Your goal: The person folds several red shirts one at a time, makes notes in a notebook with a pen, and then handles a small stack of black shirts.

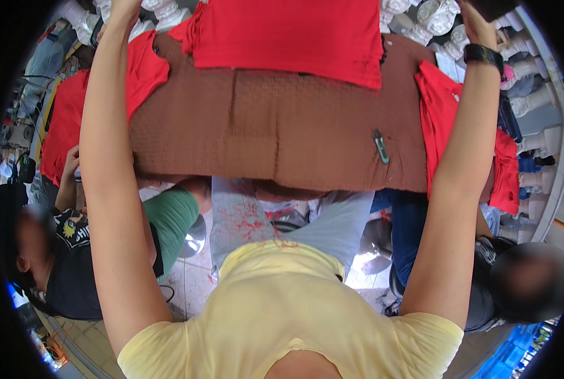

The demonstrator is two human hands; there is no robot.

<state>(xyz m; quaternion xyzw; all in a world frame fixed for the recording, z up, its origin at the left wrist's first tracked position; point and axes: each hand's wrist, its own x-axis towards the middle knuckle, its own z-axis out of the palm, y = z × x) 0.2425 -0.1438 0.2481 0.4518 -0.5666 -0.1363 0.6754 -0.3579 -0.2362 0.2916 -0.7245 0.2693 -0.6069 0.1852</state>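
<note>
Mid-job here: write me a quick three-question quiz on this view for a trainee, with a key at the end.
1. Multiple choice: on which wrist does the camera wearer have the dark band? A) left B) right C) both
2. Look at the small green tool. True or false: it lies on top of the red cloth in the middle.
3. Fill in the blank: red, thread-like scraps are scattered on the wearer's light-coloured ____.

Key:
1. B
2. False; it lies on the brown cover, apart from that cloth.
3. trousers
</note>
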